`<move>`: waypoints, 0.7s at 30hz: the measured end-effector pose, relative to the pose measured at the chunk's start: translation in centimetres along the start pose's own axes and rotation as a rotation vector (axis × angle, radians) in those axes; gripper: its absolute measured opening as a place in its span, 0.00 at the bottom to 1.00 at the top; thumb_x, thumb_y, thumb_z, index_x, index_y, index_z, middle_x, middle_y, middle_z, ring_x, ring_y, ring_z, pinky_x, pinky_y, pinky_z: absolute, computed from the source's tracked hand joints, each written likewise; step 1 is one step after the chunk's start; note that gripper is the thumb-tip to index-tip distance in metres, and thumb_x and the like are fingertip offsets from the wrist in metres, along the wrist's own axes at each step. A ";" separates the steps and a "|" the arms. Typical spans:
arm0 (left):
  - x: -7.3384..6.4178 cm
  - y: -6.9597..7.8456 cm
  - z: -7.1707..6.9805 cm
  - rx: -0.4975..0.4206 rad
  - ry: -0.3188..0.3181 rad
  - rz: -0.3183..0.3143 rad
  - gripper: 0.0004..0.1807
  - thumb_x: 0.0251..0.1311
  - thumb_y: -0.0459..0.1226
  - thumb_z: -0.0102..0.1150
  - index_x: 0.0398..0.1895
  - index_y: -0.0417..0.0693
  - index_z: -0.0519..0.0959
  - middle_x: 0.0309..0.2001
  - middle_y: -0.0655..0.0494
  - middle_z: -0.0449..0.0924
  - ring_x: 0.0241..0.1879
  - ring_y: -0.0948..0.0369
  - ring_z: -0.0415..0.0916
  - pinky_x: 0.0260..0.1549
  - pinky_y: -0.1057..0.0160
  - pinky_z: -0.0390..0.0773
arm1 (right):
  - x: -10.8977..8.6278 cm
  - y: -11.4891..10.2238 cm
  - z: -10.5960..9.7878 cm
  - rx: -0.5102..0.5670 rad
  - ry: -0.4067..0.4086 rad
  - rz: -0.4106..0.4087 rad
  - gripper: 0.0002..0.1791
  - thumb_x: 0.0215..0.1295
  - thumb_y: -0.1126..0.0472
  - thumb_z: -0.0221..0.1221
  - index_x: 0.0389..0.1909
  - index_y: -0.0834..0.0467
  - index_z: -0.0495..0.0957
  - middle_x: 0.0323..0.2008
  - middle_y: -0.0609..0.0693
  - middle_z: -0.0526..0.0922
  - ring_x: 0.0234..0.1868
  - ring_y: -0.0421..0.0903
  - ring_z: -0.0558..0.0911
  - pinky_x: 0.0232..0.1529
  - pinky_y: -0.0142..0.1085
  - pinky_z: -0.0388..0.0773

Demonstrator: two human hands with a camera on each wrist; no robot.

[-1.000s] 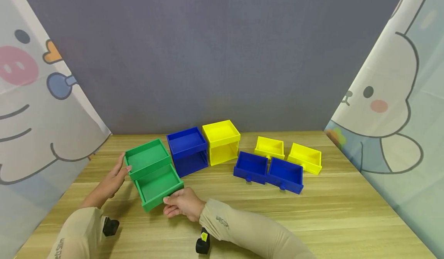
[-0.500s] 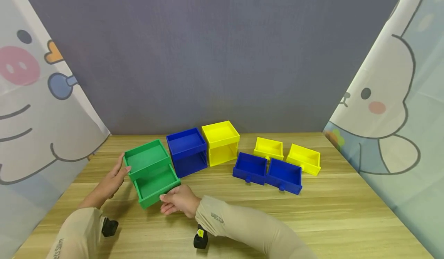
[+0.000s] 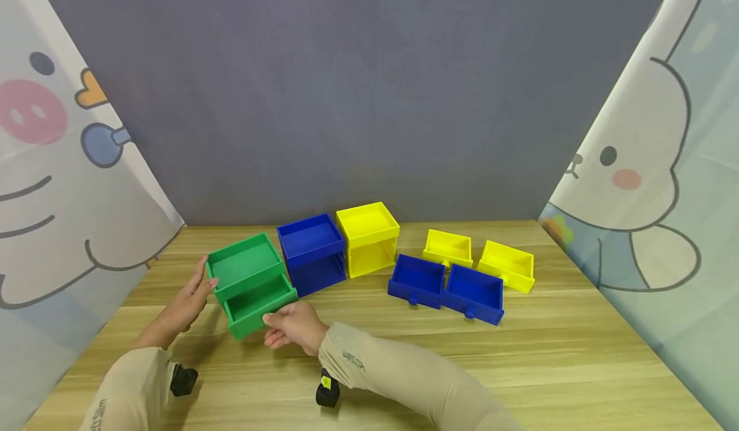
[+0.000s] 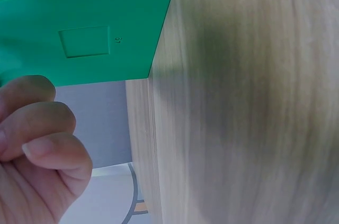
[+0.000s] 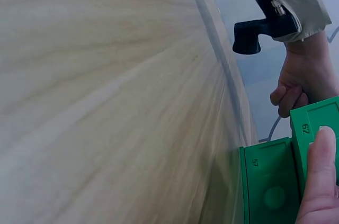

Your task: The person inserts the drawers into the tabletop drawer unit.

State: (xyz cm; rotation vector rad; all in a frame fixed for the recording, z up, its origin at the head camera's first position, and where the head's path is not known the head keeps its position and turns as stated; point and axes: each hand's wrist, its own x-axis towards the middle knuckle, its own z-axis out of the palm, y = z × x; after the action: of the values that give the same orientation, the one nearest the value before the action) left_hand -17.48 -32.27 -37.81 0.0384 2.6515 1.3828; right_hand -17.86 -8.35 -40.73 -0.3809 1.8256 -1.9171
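At the left of the table stands a small green cabinet [image 3: 245, 261] with a tray-like top. Its upper green drawer [image 3: 260, 299] sticks partly out of the front. My right hand [image 3: 297, 325] pinches that drawer's front, its knob hidden by the fingers; the right wrist view shows one finger [image 5: 321, 166] lying straight along the drawer. Below it, a lower drawer [image 5: 267, 173] with a round knob sits pushed in. My left hand [image 3: 187, 303] holds the cabinet's left side, thumb at the front corner; in the left wrist view its other fingers [image 4: 53, 123] are curled.
A blue cabinet [image 3: 312, 245] and a yellow cabinet [image 3: 369, 232] with open fronts stand right of the green one. Farther right lie two blue drawers [image 3: 416, 280] and two yellow drawers [image 3: 447, 248]. A grey panel [image 3: 369, 97] closes off the back.
My right hand has moved slightly back and left, and the green drawer has slid farther into its cabinet. The left hand keeps its place on the cabinet's side.
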 end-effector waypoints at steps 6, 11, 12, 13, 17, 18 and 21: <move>0.2 0.2 -0.1 0.011 -0.014 -0.010 0.39 0.75 0.54 0.28 0.69 0.63 0.14 0.69 0.24 0.21 0.61 0.19 0.39 0.44 0.26 0.63 | 0.5 -0.3 0.4 0.014 0.046 0.005 0.12 0.66 0.68 0.57 0.35 0.77 0.79 0.19 0.56 0.81 0.19 0.39 0.80 0.26 0.36 0.82; 0.2 0.1 -0.1 0.012 -0.010 -0.012 0.39 0.75 0.53 0.28 0.69 0.63 0.14 0.69 0.24 0.21 0.61 0.20 0.41 0.44 0.27 0.65 | 0.8 -0.2 0.6 0.068 0.064 0.015 0.12 0.67 0.66 0.58 0.35 0.74 0.80 0.18 0.52 0.80 0.17 0.38 0.78 0.26 0.32 0.81; 0.2 0.0 -0.1 0.007 -0.010 -0.013 0.39 0.75 0.53 0.28 0.69 0.63 0.14 0.69 0.24 0.21 0.61 0.20 0.41 0.44 0.26 0.64 | 0.8 -0.1 0.7 0.096 0.064 0.025 0.12 0.67 0.65 0.58 0.35 0.74 0.80 0.18 0.51 0.79 0.17 0.37 0.77 0.25 0.31 0.80; 0.2 0.0 0.0 0.007 -0.010 -0.017 0.39 0.75 0.54 0.28 0.69 0.64 0.14 0.69 0.24 0.21 0.61 0.20 0.41 0.44 0.26 0.64 | 0.9 -0.1 0.7 0.129 0.064 0.037 0.11 0.66 0.65 0.58 0.35 0.73 0.80 0.17 0.50 0.78 0.17 0.37 0.77 0.25 0.30 0.80; 0.2 -0.1 0.0 0.010 -0.010 -0.027 0.38 0.75 0.54 0.28 0.69 0.64 0.14 0.69 0.23 0.23 0.61 0.20 0.44 0.42 0.29 0.67 | 0.9 0.2 0.8 0.294 0.095 0.068 0.06 0.64 0.69 0.59 0.35 0.70 0.80 0.18 0.49 0.78 0.17 0.36 0.77 0.24 0.27 0.79; 0.2 -0.1 0.0 0.014 -0.006 -0.031 0.38 0.74 0.54 0.27 0.69 0.64 0.14 0.69 0.23 0.23 0.61 0.20 0.44 0.40 0.30 0.69 | 0.8 0.2 0.9 0.338 0.109 0.067 0.03 0.63 0.71 0.59 0.34 0.68 0.80 0.19 0.50 0.79 0.18 0.36 0.78 0.25 0.27 0.79; 0.2 0.0 -0.1 0.017 0.002 -0.047 0.38 0.74 0.56 0.28 0.69 0.67 0.15 0.69 0.22 0.27 0.55 0.23 0.58 0.31 0.42 0.73 | 0.8 0.3 1.1 0.417 0.161 0.037 0.04 0.60 0.75 0.59 0.33 0.64 0.78 0.22 0.52 0.82 0.19 0.36 0.79 0.25 0.27 0.79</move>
State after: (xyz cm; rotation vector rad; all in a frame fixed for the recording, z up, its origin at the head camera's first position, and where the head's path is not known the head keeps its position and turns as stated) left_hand -17.69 -32.31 -37.77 -0.0238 2.6481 1.3462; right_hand -17.94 -9.71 -41.02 -0.0539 1.4549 -2.2865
